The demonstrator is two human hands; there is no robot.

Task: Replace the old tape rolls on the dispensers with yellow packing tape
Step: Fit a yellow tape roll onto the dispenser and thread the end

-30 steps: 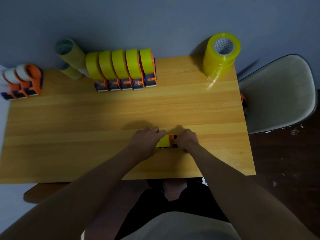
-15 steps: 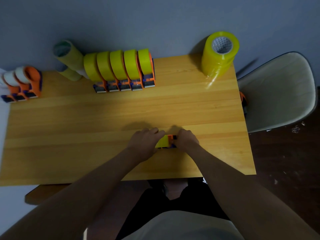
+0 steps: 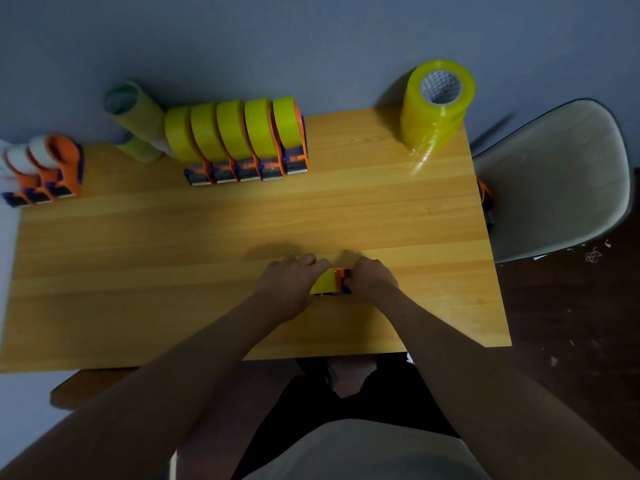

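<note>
An orange dispenser (image 3: 343, 274) carrying a yellow tape roll (image 3: 323, 282) lies on the wooden table (image 3: 173, 258) near its front edge. My left hand (image 3: 289, 284) covers the roll from the left and grips it. My right hand (image 3: 372, 278) closes on the dispenser's right end. Most of the dispenser is hidden under both hands. At the back, a row of several dispensers with yellow rolls (image 3: 239, 140) stands side by side. A stack of fresh yellow tape rolls (image 3: 434, 107) rises at the back right corner.
Dispensers with old whitish rolls (image 3: 41, 168) stand at the back left edge. Two pale green tape stacks (image 3: 133, 116) lean by the wall. A grey chair (image 3: 554, 181) stands right of the table, with an orange object (image 3: 485, 199) on its edge.
Both hands stay on the dispenser at the same spot. The view has shifted slightly; nothing else on the table has moved.
</note>
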